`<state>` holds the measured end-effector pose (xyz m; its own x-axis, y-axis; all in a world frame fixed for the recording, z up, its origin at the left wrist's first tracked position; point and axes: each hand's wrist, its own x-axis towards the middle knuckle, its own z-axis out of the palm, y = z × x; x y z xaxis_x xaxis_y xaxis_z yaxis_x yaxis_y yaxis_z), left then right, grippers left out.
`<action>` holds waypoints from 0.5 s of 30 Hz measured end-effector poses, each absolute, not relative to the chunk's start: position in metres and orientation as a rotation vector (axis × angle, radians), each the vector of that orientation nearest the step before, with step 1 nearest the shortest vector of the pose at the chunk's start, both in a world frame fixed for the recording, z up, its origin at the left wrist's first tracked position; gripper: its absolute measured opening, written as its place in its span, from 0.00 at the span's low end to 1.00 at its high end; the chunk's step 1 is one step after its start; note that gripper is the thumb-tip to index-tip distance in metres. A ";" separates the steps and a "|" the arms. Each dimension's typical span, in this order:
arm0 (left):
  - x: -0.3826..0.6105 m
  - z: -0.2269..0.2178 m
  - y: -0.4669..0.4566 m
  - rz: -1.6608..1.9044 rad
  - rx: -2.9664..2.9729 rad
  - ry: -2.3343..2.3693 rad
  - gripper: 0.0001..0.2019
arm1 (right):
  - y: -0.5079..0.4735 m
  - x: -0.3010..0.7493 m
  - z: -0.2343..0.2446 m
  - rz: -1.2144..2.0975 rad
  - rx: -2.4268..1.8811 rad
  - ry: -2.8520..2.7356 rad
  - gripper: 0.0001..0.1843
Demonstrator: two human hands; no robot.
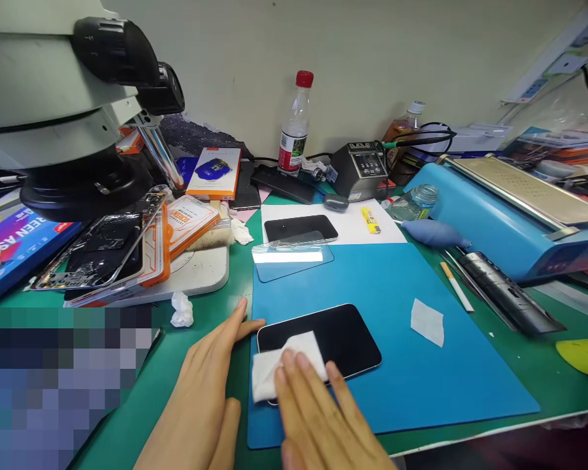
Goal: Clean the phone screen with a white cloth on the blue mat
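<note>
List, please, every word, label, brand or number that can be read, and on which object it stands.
"REEN AS", its beginning cut off: glossy blue rectangular box.
"SCREEN", apparently: flat white-and-orange box.
Too small or blurred: other print, including on the clear plastic bottle with red cap, black boxy device, small yellow packet and white box with blue picture.
None visible: black rectangular phone beneath white folded tissue.

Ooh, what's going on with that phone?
A person's right hand is holding a white wipe flat on the left part of the phone, which lies screen up on a blue mat. The left hand is by the phone's left end. A smaller white square lies on the mat to the right.
</note>
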<state>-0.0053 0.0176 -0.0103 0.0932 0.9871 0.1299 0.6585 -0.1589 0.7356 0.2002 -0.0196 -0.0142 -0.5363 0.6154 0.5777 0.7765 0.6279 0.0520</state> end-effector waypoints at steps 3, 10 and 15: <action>-0.004 -0.013 0.020 0.844 1.865 1.620 0.31 | 0.003 0.204 0.008 -0.319 -1.083 -2.344 0.24; 0.001 -0.006 0.020 0.830 1.838 1.733 0.38 | 0.002 0.209 0.011 -0.452 -0.941 -2.484 0.23; 0.004 -0.002 0.021 0.801 1.856 1.768 0.37 | 0.001 0.205 0.005 -0.508 -0.935 -2.498 0.23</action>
